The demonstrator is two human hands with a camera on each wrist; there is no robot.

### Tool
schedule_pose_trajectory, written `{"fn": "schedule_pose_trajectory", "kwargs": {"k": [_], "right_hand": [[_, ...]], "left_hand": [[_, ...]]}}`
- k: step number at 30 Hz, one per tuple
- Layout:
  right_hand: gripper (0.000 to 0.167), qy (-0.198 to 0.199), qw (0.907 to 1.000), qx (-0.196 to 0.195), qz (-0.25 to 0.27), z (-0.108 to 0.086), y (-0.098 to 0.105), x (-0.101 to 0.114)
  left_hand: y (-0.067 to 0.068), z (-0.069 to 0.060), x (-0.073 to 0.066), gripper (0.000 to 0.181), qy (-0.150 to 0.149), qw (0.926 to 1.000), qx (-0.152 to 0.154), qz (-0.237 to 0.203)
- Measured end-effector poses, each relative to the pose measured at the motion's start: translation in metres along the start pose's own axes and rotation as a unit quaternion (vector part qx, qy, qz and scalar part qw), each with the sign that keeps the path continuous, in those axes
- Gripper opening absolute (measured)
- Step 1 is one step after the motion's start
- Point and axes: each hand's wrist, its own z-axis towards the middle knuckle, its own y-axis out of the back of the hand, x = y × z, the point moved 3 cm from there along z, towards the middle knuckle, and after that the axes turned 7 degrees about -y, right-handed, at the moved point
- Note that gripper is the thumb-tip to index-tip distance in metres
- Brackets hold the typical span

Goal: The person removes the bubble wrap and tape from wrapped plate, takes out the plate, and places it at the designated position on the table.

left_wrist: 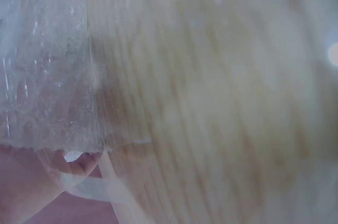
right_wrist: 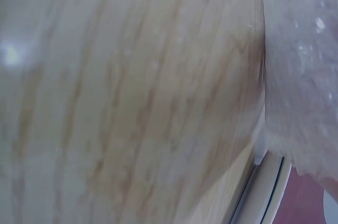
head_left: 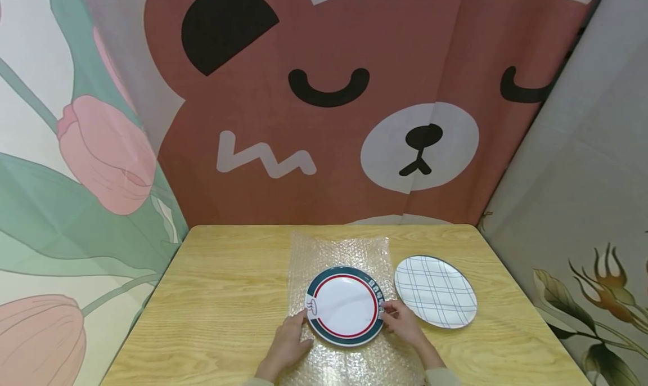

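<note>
A round white plate (head_left: 346, 306) with a dark teal rim and a red ring lies over the bubble wrap in the head view. At its left edge, my left hand (head_left: 287, 345) touches the rim with extended fingers, its thumb spread apart below. My right hand (head_left: 405, 324) pinches the rim at the opposite side between thumb and fingers. Under the plate, the fingertips of both hands are partly hidden. The clear bubble wrap (head_left: 338, 251) runs lengthwise beneath plate and hands. Both wrist views are blurred, showing wood grain and the wrap's edge.
To the right, a white plate with blue check lines (head_left: 435, 291) lies on the wooden table (head_left: 217, 296), close to the wrap and my right hand. A bear-print cloth (head_left: 334, 166) hangs behind the table's back edge, with printed cloths at both sides.
</note>
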Motion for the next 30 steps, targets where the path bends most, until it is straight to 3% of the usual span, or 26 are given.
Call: {"fn": "schedule_pose_trajectory", "kwargs": {"k": [9, 15, 23, 30], "right_hand": [[0.026, 0.006, 0.9999, 0.012, 0.004, 0.001, -0.004, 0.0], [0.025, 0.005, 0.9999, 0.007, 0.006, 0.006, -0.008, -0.005], [0.031, 0.008, 0.9997, -0.006, -0.02, 0.007, -0.01, -0.006], [0.033, -0.029, 0.9978, -0.021, 0.056, 0.006, -0.014, -0.012]], "left_hand": [[0.0, 0.0, -0.001, 0.062, 0.007, 0.9999, 0.012, -0.005], [0.0, 0.0, 0.0, 0.062, -0.008, 0.9999, -0.004, 0.006], [-0.001, 0.001, 0.002, 0.062, 0.001, 1.0, -0.003, 0.004], [-0.002, 0.001, 0.002, 0.063, 0.01, 0.9999, 0.001, -0.004]]}}
